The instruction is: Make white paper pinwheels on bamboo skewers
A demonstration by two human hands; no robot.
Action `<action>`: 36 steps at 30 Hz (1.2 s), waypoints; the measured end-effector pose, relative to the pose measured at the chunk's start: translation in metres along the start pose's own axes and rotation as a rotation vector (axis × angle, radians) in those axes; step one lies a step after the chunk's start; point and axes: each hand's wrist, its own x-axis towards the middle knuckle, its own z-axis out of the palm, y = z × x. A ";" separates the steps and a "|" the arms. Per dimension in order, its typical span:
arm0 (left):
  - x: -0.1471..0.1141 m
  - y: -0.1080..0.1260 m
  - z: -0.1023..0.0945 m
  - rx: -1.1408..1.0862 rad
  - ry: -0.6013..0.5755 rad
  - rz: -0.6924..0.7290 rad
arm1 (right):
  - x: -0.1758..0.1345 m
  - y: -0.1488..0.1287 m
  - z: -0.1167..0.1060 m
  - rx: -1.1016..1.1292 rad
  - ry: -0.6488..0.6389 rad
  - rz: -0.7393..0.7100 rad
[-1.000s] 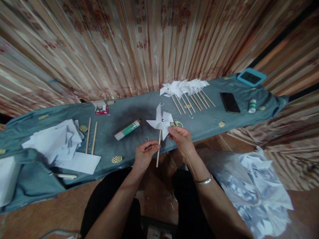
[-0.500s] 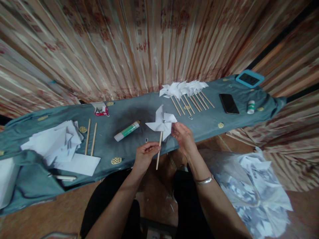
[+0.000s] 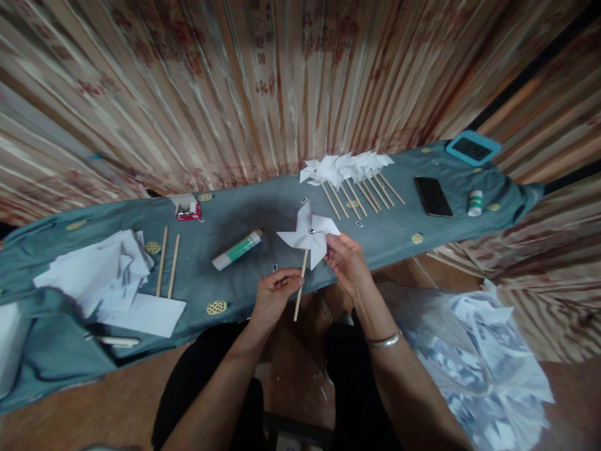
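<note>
A white paper pinwheel point(image 3: 304, 239) with a silver pin at its centre is held up over the table's near edge. My left hand point(image 3: 277, 293) pinches its wooden stick below the blades. The fingers of my right hand point(image 3: 345, 258) are closed on the right-hand blade, thumb towards me. Behind it, a glue stick point(image 3: 237, 250) lies on the cloth to the left. Farther back, a row of finished white pinwheels point(image 3: 347, 168) rests with sticks pointing towards me.
The narrow table has a green cloth point(image 3: 253, 200). At left lie paper sheets point(image 3: 101, 266), two wooden sticks point(image 3: 167, 263) and a small red box of pins point(image 3: 188, 208). At right are a phone point(image 3: 432, 196), a glue cap point(image 3: 475, 203), a blue-framed timer point(image 3: 472, 148) and, below, a plastic bag point(image 3: 488, 376).
My right hand has shifted slightly, its thumb now over the right blade, and the pinwheel's blades have turned a little. My left hand keeps its hold on the stick.
</note>
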 end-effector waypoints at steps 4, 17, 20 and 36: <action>0.003 0.001 0.002 -0.011 0.003 -0.009 | 0.001 -0.001 0.002 0.003 -0.026 -0.015; 0.006 0.003 0.002 0.003 -0.031 -0.019 | 0.007 -0.004 0.001 0.140 -0.118 -0.002; 0.005 0.004 0.003 -0.016 -0.059 -0.046 | 0.008 -0.009 0.001 0.149 -0.202 0.014; 0.005 0.003 0.004 -0.014 -0.085 -0.109 | 0.012 -0.012 -0.003 0.088 -0.177 -0.125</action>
